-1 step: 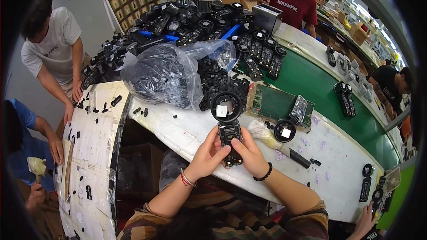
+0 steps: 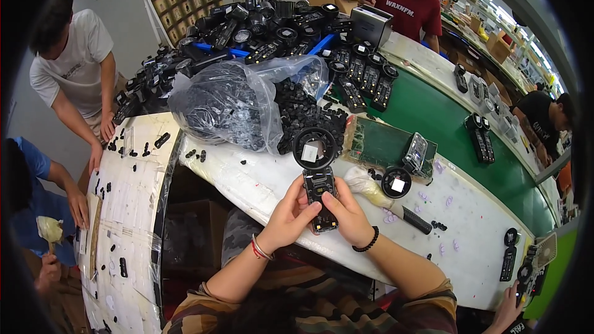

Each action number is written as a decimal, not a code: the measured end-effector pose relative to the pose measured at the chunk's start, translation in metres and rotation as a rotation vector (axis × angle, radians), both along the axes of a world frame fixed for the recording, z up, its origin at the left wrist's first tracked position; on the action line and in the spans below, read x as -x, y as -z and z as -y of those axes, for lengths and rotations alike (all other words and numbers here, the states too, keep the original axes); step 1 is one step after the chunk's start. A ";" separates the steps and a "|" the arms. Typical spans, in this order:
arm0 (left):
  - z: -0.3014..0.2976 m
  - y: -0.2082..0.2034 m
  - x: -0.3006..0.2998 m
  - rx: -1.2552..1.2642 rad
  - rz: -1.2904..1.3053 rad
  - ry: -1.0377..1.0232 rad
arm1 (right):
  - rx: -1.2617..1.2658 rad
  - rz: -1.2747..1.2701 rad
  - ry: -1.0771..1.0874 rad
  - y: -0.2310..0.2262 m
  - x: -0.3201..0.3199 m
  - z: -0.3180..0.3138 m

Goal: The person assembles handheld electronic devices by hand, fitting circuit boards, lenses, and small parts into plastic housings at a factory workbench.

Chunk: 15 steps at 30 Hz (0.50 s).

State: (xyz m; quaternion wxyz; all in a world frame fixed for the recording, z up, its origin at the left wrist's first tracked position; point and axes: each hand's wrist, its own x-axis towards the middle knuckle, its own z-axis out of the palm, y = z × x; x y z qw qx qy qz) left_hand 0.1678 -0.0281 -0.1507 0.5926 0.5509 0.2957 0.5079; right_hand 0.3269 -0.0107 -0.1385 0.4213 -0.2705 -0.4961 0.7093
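Observation:
A black handheld fan body (image 2: 319,185) is gripped between my two hands above the white worktable. Its inner side with circuit parts faces up, and the round fan head (image 2: 330,148) with a white sticker points away from me. My left hand (image 2: 289,218) wraps the left side, thumb on the lower part. My right hand (image 2: 356,218) holds the right side, thumb pressed on the middle. The fingers underneath are hidden. Just right of my right hand lie a rolled yellowish plastic bag (image 2: 364,184) and another round fan head (image 2: 396,182).
A clear bag of black parts (image 2: 226,105) and loose black pieces (image 2: 309,111) lie ahead, before a large heap of fan bodies (image 2: 272,31). A green conveyor belt (image 2: 433,111) runs at right. Several people work nearby. A second table (image 2: 133,210) stands left.
The white sticker in the held fan's round head has turned slightly. My hands stay in the same place on the fan body.

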 end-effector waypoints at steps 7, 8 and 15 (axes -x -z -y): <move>0.004 0.005 -0.003 -0.018 0.009 -0.031 | -0.084 -0.024 0.031 0.002 0.003 0.003; 0.004 0.005 -0.004 -0.034 -0.009 -0.047 | -0.084 -0.024 0.032 0.004 0.003 0.003; 0.004 0.004 -0.008 -0.052 0.041 -0.080 | -0.126 0.009 0.040 0.005 0.003 0.005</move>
